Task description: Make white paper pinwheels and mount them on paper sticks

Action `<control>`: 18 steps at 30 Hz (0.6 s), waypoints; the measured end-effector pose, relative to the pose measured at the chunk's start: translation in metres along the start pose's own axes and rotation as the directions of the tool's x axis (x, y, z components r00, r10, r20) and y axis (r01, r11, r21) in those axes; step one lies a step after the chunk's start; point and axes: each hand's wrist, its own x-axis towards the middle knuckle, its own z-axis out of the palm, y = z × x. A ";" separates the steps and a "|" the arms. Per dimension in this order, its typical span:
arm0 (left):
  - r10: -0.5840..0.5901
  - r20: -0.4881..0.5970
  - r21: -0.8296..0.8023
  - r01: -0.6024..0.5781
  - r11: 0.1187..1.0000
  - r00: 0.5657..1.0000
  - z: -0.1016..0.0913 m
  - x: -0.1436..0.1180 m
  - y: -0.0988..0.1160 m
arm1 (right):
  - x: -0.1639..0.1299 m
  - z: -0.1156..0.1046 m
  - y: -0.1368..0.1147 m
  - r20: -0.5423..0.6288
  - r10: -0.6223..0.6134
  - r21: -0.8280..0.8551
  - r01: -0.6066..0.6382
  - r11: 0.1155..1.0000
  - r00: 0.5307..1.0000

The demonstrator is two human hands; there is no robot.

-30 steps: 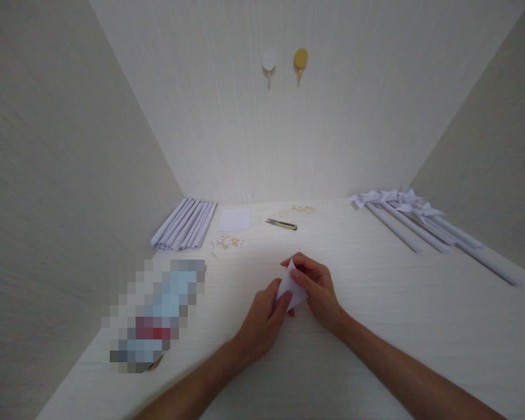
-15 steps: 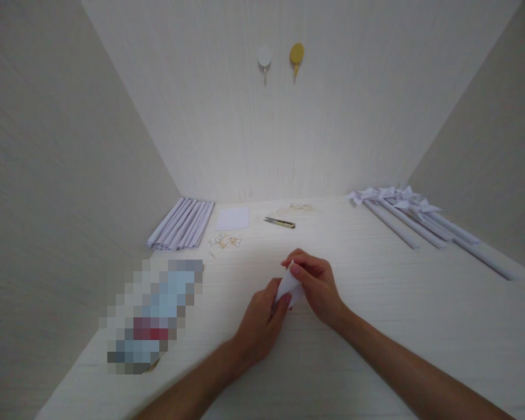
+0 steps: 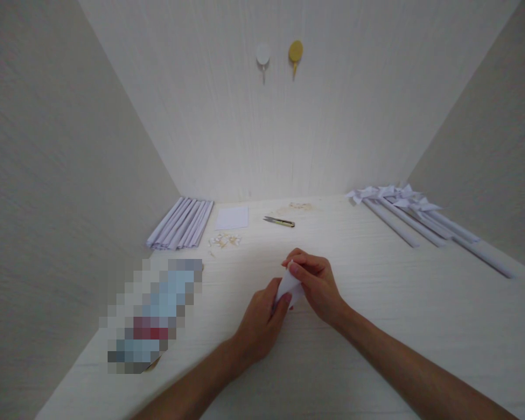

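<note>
A folded piece of white paper is held between both hands above the white tabletop. My left hand is closed on its lower left part, thumb pressed on the near side. On the upper right, my right hand pinches the paper's top edge between thumb and fingers. Part of the paper is hidden behind the fingers. Beyond the hands lie small thread snips with their blades pointing left.
Rolled paper sticks lie bundled at the back left, beside a stack of white paper squares. Small white and tan bits lie nearby. Paper pinwheels on sticks rest at the back right. A pixelated object lies at left.
Almost nothing differs. Both hands keep the same grip on the paper, and the whole view has shifted very slightly.
</note>
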 end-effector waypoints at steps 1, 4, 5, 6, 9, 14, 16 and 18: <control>0.001 -0.001 0.002 -0.001 1.000 1.000 0.000 0.000 0.000 | 0.000 0.000 0.000 0.004 -0.004 -0.005 0.004 1.000 1.000; -0.004 0.003 0.012 0.004 1.000 1.000 0.000 0.000 -0.001 | 0.000 -0.001 0.001 0.009 -0.008 -0.014 0.008 1.000 1.000; -0.006 0.005 0.012 0.006 1.000 1.000 0.000 0.000 -0.002 | 0.000 -0.001 0.002 0.008 -0.008 -0.015 0.008 1.000 1.000; -0.008 0.007 0.010 0.008 1.000 1.000 0.000 0.000 -0.002 | 0.000 -0.001 0.002 0.007 -0.011 -0.017 0.012 1.000 1.000; -0.010 0.009 -0.003 0.010 1.000 1.000 0.000 0.000 -0.002 | 0.000 -0.001 0.002 0.006 -0.018 -0.027 0.018 0.999 1.000; -0.007 0.021 -0.009 0.007 1.000 1.000 0.000 0.000 -0.002 | -0.001 0.000 0.000 -0.014 -0.040 -0.095 0.039 0.995 0.999; -0.002 0.021 -0.006 0.003 1.000 1.000 0.000 0.000 -0.003 | -0.001 0.000 -0.001 -0.024 -0.037 -0.108 0.034 0.994 0.999; 0.000 0.023 -0.011 0.000 1.000 1.000 0.000 0.000 -0.003 | -0.001 0.000 -0.002 -0.032 -0.021 -0.111 0.017 0.994 0.999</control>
